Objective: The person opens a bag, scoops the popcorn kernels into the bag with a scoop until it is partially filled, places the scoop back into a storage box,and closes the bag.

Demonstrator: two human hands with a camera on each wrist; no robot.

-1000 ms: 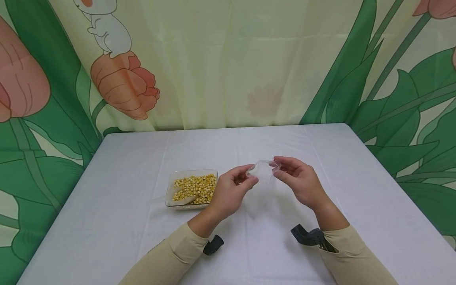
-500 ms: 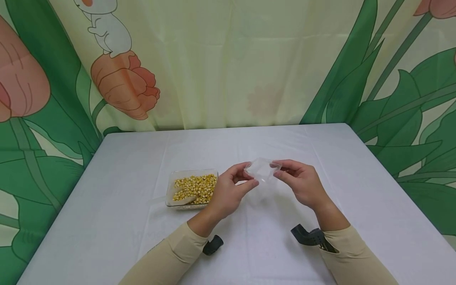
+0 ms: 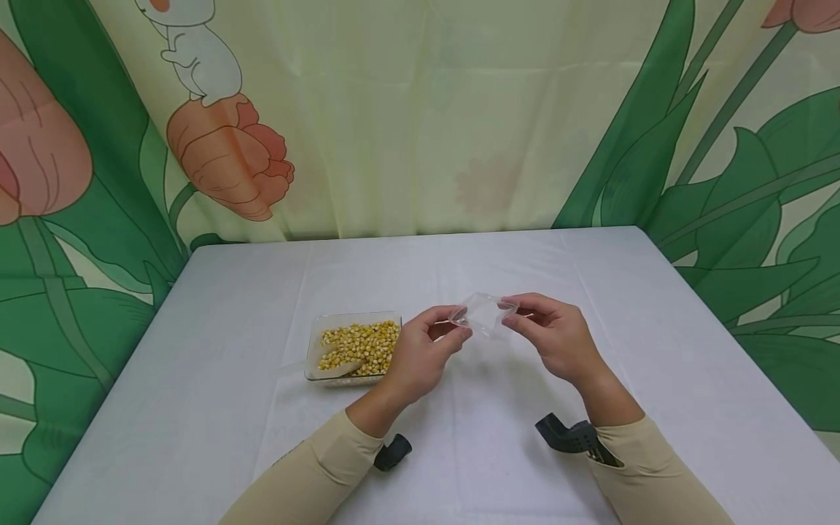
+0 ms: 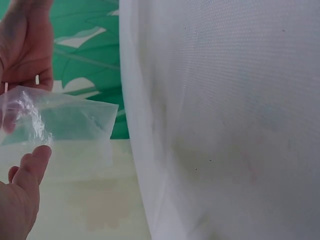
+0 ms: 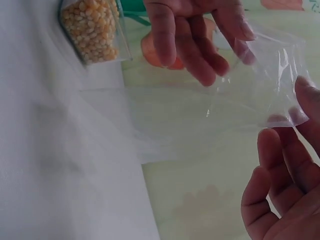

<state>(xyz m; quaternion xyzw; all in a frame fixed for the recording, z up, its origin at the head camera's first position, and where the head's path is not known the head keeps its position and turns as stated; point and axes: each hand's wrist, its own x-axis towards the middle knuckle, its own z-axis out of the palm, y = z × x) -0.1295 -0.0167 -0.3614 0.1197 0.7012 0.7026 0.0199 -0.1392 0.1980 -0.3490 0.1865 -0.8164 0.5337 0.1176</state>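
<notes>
A clear plastic bag is stretched between the two hands, above the table. My left hand pinches one side of its mouth between thumb and fingers. On the other side, the right hand pinches the edge the same way. Between them the bag's mouth gapes. In the right wrist view the bag hangs long and see-through, with no contents showing. The left wrist view has its lower part beyond the left fingertips. A clear rectangular container of yellow corn kernels stands just left of the left hand.
A white cloth covers the table. Within the corn container lies a pale scoop-like thing, partly under the kernels. Behind the table's far edge hangs a printed curtain. Black wrist-worn cameras stick out under both sleeves.
The bag's mouth has shifted shape, spreading and tilting between the fingers. The left fingers and thumb have moved slightly along its edge; the right hand has barely moved. The container stays in place.
</notes>
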